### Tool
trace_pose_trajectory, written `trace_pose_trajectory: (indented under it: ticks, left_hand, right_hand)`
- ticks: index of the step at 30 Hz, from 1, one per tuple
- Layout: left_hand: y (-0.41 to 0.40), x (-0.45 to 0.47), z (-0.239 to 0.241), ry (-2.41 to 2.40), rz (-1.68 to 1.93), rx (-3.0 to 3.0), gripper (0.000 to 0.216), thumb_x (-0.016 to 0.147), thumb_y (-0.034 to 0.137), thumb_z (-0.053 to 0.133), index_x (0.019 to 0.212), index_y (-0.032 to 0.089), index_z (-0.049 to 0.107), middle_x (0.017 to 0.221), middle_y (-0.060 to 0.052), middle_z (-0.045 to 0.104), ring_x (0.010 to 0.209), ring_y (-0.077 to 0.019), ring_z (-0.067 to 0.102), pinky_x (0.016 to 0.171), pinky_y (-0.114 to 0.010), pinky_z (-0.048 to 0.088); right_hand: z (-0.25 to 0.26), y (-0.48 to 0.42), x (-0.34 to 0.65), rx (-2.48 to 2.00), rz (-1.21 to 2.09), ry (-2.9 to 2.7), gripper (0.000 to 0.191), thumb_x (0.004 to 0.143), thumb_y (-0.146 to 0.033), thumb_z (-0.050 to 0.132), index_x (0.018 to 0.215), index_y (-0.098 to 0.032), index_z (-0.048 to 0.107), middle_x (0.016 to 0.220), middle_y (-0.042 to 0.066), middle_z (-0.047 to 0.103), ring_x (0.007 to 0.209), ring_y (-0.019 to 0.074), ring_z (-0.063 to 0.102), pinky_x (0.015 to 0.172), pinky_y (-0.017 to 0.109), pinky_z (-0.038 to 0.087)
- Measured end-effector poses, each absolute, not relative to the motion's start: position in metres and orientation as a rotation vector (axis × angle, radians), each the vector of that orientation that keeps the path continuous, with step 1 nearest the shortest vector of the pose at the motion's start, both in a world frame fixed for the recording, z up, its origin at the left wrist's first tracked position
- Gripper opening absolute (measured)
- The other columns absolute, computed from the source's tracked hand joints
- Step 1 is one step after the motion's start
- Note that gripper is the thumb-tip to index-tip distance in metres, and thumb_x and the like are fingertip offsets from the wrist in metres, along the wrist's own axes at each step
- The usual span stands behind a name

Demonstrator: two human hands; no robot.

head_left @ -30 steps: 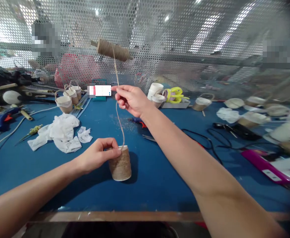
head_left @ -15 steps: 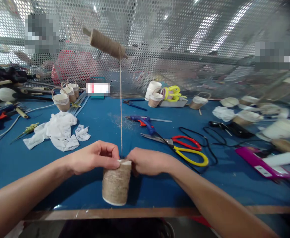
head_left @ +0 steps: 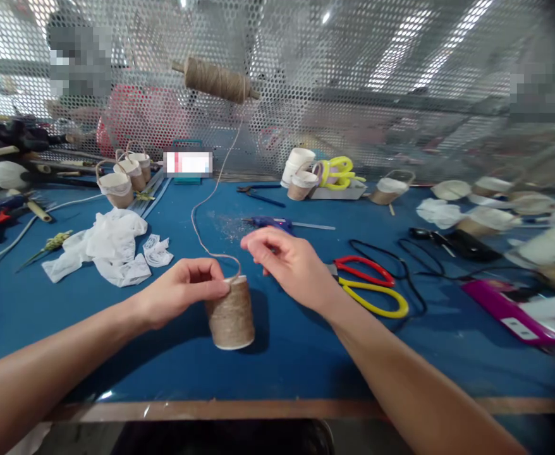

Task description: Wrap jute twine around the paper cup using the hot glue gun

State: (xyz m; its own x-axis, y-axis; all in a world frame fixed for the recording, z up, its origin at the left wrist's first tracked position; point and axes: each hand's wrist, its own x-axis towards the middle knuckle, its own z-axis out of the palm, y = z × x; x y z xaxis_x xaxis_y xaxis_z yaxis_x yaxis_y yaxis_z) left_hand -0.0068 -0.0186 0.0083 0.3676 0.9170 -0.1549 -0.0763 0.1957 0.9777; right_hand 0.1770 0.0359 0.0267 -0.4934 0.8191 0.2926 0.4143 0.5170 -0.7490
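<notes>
My left hand (head_left: 185, 291) pinches the top rim of a cup wrapped in jute twine (head_left: 231, 313) that stands upside down on the blue table (head_left: 287, 354). A slack strand of twine (head_left: 206, 208) loops from the cup's top up to a twine spool (head_left: 215, 81) hung on the mesh screen. To the right of the cup my right hand (head_left: 287, 262) hovers with fingers loosely spread and nothing in them. Red and yellow scissors (head_left: 370, 291) lie just beyond that hand.
A blue glue gun (head_left: 270, 222) and white cloth scraps (head_left: 111, 246) lie mid-table. Small twine-handled cups (head_left: 116, 186) stand at the back left, more cups (head_left: 301, 177) at the back centre. Black cables (head_left: 410, 265) and a magenta tool (head_left: 514, 309) are at right. A person sits behind the perforated mesh screen (head_left: 306, 76).
My right hand has let go of the cup's top and lifted away to the right. The twine, taut and vertical before, now hangs slack in a loop. The cup sits slightly farther from me.
</notes>
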Motion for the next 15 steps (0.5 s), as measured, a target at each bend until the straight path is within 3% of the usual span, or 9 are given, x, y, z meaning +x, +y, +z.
trace_pose_trajectory:
  ticks: [2,4,15]
  left_hand:
    - [-0.0184,-0.0045,0.0069,0.987,0.912,1.167,0.022,0.069,0.031,0.066,0.064,0.013,0.054,0.061,0.003,0.052,0.059,-0.0087,0.044,0.058,-0.022,0.034]
    - [-0.0188,-0.0027,0.0065,1.016,0.919,1.189,0.024,0.070,0.033,0.065,0.064,0.013,0.053,0.061,0.003,0.051,0.059,-0.0084,0.043,0.058,-0.022,0.033]
    - [-0.0160,-0.0095,0.0047,1.025,0.741,1.423,0.020,0.072,0.031,0.063,0.077,0.013,0.056,0.070,0.001,0.055,0.065,-0.0099,0.047,0.062,-0.023,0.037]
  right_hand:
    - [0.0288,0.0287,0.1774,-0.879,0.914,-2.214,0.023,0.086,-0.032,0.049,0.079,-0.016,0.064,0.088,0.006,0.064,0.081,0.0149,0.059,0.072,0.028,0.048]
    - [0.0283,0.0240,0.1752,-0.832,0.951,-2.260,0.017,0.084,-0.029,0.053,0.080,-0.016,0.064,0.089,0.006,0.064,0.084,0.0152,0.059,0.076,0.029,0.047]
    - [0.0216,0.0273,0.1744,-0.907,0.939,-2.222,0.017,0.082,-0.026,0.055,0.068,-0.017,0.059,0.075,0.002,0.058,0.071,0.0129,0.055,0.066,0.027,0.043]
